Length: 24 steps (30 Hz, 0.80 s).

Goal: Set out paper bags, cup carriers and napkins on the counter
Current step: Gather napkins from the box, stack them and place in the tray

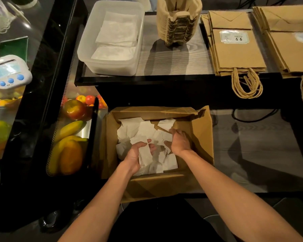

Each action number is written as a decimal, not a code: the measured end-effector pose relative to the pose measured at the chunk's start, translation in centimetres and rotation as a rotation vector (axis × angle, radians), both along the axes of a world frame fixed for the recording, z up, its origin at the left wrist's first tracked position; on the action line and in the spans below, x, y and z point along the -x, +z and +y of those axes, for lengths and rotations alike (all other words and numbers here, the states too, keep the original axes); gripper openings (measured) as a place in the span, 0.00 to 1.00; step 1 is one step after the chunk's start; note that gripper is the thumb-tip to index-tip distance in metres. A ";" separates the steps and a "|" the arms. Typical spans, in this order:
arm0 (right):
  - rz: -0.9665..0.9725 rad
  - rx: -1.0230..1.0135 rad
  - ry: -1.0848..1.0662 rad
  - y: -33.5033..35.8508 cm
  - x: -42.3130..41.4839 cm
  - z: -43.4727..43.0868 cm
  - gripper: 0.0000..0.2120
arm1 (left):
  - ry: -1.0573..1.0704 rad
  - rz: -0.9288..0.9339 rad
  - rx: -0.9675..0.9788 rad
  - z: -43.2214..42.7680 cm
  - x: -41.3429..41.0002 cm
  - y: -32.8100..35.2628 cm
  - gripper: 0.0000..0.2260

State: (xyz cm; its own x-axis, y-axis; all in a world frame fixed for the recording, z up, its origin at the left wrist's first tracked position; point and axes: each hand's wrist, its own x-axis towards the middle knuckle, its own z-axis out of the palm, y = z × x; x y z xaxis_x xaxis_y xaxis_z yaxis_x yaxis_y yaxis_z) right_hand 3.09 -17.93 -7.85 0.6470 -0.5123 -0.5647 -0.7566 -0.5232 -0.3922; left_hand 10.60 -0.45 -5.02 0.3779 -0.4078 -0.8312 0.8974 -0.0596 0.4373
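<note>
1. Grips folded napkins (145,155) in left hand (136,154), inside cardboard box (200,137) at worktop's (255,147) near edge.
2. Curls right hand (179,142) into loose napkins just beside; cannot tell whether gripping.

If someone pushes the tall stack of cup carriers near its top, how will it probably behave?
The stack of cup carriers stands tall on a narrow base, so a high push would probably tip it. It looks like moulded pulp, so likely light and fairly stiff. The nested pieces may slide apart.
</note>
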 end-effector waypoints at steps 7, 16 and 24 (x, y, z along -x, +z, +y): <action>0.026 -0.119 -0.132 -2.6 -0.1 1.0 0.22 | 0.029 -0.005 -0.097 0.0 -0.1 -0.3 0.13; -0.233 -0.417 -0.430 3.9 2.4 -0.3 0.29 | 0.050 0.030 -0.062 -1.4 -0.3 0.0 0.09; -0.445 -0.780 -0.531 7.2 3.5 -0.8 0.13 | -0.009 0.031 0.093 -4.5 1.7 1.4 0.28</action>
State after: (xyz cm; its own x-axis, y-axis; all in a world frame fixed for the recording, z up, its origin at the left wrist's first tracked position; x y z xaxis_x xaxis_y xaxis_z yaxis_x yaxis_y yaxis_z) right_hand -0.39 -18.70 -0.67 0.6760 -0.3874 -0.6269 -0.5192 0.3533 -0.7782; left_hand 8.93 -4.92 -3.62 0.3480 -0.4870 -0.8011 0.9103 -0.0286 0.4129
